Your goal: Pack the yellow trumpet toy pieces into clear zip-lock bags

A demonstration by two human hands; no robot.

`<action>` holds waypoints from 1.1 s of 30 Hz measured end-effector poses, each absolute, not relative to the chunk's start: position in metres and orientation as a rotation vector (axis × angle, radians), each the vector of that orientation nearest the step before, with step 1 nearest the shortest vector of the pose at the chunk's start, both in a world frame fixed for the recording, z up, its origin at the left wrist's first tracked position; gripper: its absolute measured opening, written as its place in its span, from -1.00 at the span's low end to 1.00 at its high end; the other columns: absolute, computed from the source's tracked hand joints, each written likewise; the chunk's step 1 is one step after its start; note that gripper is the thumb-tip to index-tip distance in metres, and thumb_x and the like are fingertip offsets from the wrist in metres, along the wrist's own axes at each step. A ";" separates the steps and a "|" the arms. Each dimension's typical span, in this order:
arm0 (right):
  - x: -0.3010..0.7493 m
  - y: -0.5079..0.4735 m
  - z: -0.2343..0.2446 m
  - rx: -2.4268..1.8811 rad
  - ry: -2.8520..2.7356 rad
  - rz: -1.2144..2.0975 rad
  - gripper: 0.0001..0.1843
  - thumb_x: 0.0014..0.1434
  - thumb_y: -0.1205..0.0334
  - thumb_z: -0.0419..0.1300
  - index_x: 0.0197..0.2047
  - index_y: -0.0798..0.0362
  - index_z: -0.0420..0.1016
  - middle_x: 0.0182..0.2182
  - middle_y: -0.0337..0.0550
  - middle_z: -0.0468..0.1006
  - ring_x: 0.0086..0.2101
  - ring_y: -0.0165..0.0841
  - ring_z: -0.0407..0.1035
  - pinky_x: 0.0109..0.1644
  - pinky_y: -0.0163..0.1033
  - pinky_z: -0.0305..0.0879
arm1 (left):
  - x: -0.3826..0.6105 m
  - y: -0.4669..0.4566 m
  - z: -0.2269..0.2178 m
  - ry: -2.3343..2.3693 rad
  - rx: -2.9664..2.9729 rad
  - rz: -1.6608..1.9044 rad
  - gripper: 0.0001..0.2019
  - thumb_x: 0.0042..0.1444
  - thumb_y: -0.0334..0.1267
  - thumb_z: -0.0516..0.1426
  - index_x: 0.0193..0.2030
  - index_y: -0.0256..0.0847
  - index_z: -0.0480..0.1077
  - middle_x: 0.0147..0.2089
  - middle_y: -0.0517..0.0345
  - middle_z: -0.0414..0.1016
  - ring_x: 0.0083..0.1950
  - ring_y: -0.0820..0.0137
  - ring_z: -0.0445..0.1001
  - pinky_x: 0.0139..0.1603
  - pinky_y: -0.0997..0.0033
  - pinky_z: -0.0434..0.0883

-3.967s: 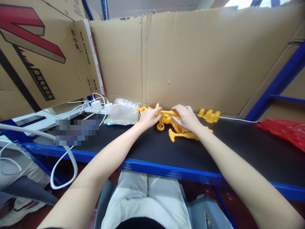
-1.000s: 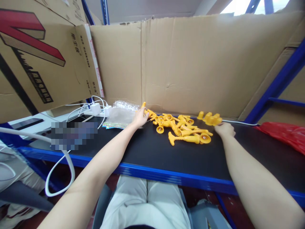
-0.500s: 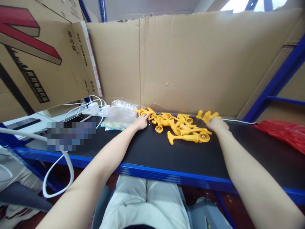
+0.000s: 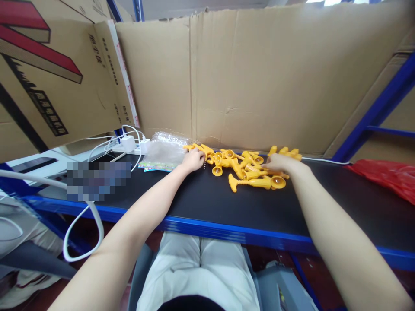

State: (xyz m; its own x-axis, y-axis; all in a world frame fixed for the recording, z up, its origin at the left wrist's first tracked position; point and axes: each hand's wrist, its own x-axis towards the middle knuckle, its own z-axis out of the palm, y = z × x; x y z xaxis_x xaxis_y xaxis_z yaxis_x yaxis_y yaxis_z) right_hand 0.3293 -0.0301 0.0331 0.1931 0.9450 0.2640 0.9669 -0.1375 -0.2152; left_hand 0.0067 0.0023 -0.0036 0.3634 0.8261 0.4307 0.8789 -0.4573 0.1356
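Yellow plastic corkscrew parts lie in a loose pile [image 4: 240,166] on the black shelf top. Several have bell-shaped ends, and a whole corkscrew [image 4: 251,183] with a T-shaped handle lies in front. My left hand [image 4: 194,160] is at the pile's left end, fingers curled over the yellow T-handles [image 4: 202,149]. A metal spiral [image 4: 204,165] shows just beside its fingertips. My right hand [image 4: 279,162] reaches in from the right, its fingers stretched leftward and touching the bodies in the pile. Short yellow pieces [image 4: 290,152] stand behind it, partly hidden.
Clear plastic bags [image 4: 164,153] with a coloured edge lie left of my left hand. White chargers and cables [image 4: 128,143] sit farther left. A cardboard wall [image 4: 259,86] closes off the back. Red plastic [image 4: 385,177] lies at the right, and a blue rail [image 4: 233,233] edges the front.
My right hand has moved left from the short yellow pieces to the pile's right part. The left hand's pointing finger has curled in over the handles. The view has tilted slightly.
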 end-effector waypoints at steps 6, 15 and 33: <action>0.326 -0.031 0.032 -2.249 -2.154 0.033 -0.71 -0.06 0.01 0.24 -0.49 0.09 0.46 -0.52 0.08 0.48 -0.42 -0.08 0.41 -0.39 -0.03 0.29 | 0.007 -0.001 -0.006 -1.581 -2.542 -0.588 -0.69 0.15 -0.21 -0.04 -0.09 -0.23 0.43 -0.01 -0.08 0.38 0.05 0.18 0.32 0.10 0.15 0.21; 0.306 -0.046 0.046 -2.210 -1.883 0.310 -0.85 -0.06 0.23 0.25 -0.55 0.09 0.40 -0.44 -0.04 0.50 -0.33 -0.18 0.40 -0.25 -0.15 0.27 | 0.008 0.002 -0.006 -1.641 -2.499 -0.623 -0.54 0.20 0.04 -0.14 -0.21 -0.25 0.44 -0.08 -0.07 0.45 0.04 0.18 0.34 0.14 0.09 0.14; 0.260 -0.063 0.065 -0.913 -1.295 0.651 -0.64 -0.16 0.09 0.37 -0.34 0.06 0.38 -0.49 -0.25 0.44 -0.56 -0.49 0.34 -0.38 -0.26 0.40 | 0.027 -0.035 0.024 -1.146 -2.424 -1.188 -0.66 0.21 -0.13 -0.04 0.03 -0.26 0.27 -0.07 -0.03 0.41 -0.02 0.27 0.36 0.03 0.22 0.25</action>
State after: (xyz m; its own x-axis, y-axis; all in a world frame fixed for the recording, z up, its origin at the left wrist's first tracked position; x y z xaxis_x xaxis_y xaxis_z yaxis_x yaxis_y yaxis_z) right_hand 0.2595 -0.0632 0.0653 0.1825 0.8361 0.5173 0.0836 0.5111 -0.8555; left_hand 0.0267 -0.0346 0.0235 0.3734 0.5549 0.7434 0.7228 -0.6763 0.1418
